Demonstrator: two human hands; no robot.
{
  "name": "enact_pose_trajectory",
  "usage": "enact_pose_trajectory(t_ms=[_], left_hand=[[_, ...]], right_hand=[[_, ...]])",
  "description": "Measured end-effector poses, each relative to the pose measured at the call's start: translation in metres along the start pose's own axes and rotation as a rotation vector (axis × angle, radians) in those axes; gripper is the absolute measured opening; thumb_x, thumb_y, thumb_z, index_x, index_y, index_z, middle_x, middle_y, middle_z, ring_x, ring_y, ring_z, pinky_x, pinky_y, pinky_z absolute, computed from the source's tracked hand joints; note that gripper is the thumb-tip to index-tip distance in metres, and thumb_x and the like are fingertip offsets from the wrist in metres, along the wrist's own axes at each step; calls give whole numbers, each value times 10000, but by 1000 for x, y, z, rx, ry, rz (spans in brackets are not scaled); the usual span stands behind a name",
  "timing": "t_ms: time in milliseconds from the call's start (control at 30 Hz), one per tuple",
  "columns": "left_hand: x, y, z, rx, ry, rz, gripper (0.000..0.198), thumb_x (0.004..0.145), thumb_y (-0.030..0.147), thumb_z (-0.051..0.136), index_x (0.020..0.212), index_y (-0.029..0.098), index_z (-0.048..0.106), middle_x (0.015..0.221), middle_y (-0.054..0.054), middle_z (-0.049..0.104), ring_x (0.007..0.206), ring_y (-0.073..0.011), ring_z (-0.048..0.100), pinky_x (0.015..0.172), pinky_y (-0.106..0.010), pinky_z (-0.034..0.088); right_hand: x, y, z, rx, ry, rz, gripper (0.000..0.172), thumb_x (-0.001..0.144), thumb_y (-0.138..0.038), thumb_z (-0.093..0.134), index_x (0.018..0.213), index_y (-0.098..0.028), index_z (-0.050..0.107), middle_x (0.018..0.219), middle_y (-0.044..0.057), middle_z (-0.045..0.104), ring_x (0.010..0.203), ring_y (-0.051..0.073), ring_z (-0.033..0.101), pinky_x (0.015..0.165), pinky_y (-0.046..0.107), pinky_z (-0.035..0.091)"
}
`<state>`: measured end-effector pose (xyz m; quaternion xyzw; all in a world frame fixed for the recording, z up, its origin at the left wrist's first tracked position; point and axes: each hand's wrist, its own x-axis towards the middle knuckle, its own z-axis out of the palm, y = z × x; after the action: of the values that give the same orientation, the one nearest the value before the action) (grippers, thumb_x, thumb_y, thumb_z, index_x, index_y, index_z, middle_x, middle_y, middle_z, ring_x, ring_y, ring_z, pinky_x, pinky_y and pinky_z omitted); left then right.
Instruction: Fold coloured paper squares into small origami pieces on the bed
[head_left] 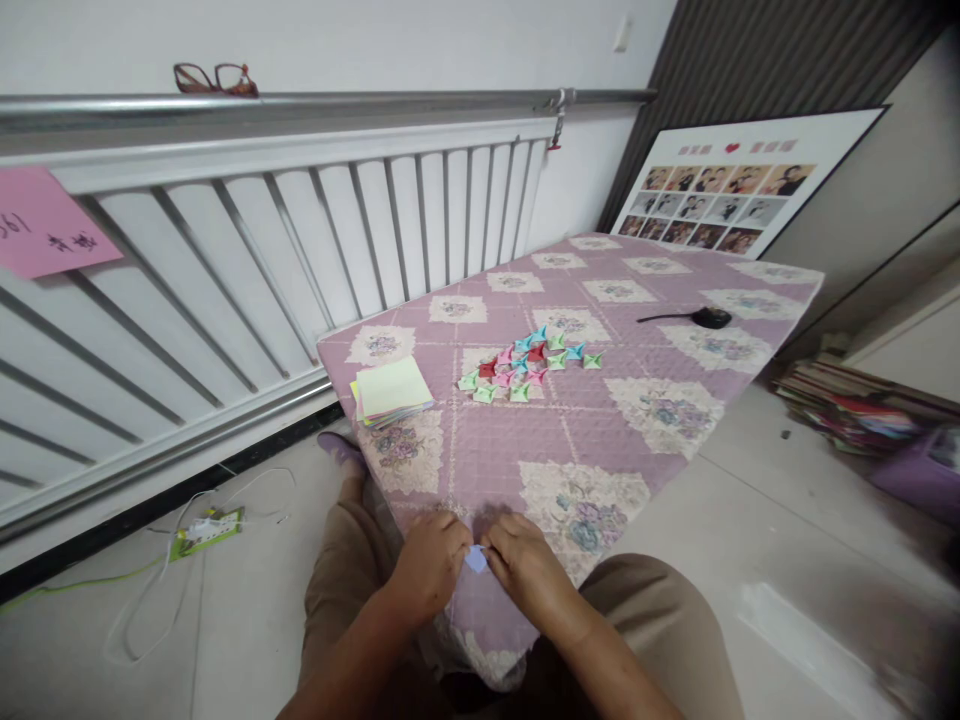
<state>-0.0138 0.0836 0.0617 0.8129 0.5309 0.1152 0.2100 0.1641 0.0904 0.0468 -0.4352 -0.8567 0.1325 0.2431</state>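
Observation:
Between my two hands, near the table's front corner, is a small folded blue paper [476, 559]. My left hand [435, 556] pinches its left side with the fingers curled, and my right hand [525, 565] pinches its right side. Farther up the table lies a group of several small folded paper pieces [536, 354] in green, pink, red and blue. To their left is a stack of square paper sheets [395, 387], with a pale yellow-green one on top.
The table has a purple floral cloth [495, 450]. A black spoon [709, 317] lies at the back right. A white radiator [300, 230] runs along the left, with glasses [216, 80] on the pipe above. A power strip [208, 532] is on the floor.

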Motion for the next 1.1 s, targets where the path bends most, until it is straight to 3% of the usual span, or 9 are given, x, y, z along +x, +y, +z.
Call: enact_pose_trajectory(t_ms=[200,333,433,633,800,967,1100], left_hand=[[-10,-3,10,167,19,90,201,942,234,441,870,196,624,921,-35,596,888,-190,510,799,-326,388],[-18,-6,16,257,59,143,170,942,261,462,1003,234,618,946,-26,614,887,-202,510,782,-350,379],[-25,-7,19,298,74,161,221,951,239,438,1112,238,589,1013,-35,629,906,-205,517,795,-366,375],[-39,-1,16,326,24,135,362,937,258,451,1295,298,490,1233,-60,576,1038,-246,504,872,-414,360],[-43,4,15,327,-15,123,414,931,274,437,1344,289,454,1299,-98,540,1063,-276,506,869,-438,375],[-46,2,23,332,61,114,389,951,293,398,1337,304,454,1302,-59,559,1070,-283,509,848,-455,360],[-48,1,25,301,115,122,392,961,329,374,1347,302,431,1305,-26,566,1063,-268,510,833,-458,349]], right_hand=[[-6,-1,0,-98,18,-96,241,903,-207,516,668,-199,568,718,19,546,705,169,478,657,305,386],[-13,-4,-2,-148,4,-128,134,903,-180,519,854,-205,641,780,30,584,763,187,496,697,326,407],[-19,-5,-3,-160,-13,-128,149,892,-160,531,983,-204,641,843,43,610,792,199,505,723,347,424],[-24,-9,-4,-104,12,-81,199,883,-131,518,1022,-205,639,901,65,628,844,216,532,759,374,442],[-18,-14,0,4,50,74,127,885,-178,518,905,-229,632,854,41,616,798,200,544,736,359,427],[-8,-17,5,-16,94,303,89,806,-220,648,740,-241,592,770,18,592,781,223,520,735,396,351],[-6,-15,-1,-47,93,384,133,765,-249,706,710,-248,586,772,10,594,802,237,514,751,418,311]])
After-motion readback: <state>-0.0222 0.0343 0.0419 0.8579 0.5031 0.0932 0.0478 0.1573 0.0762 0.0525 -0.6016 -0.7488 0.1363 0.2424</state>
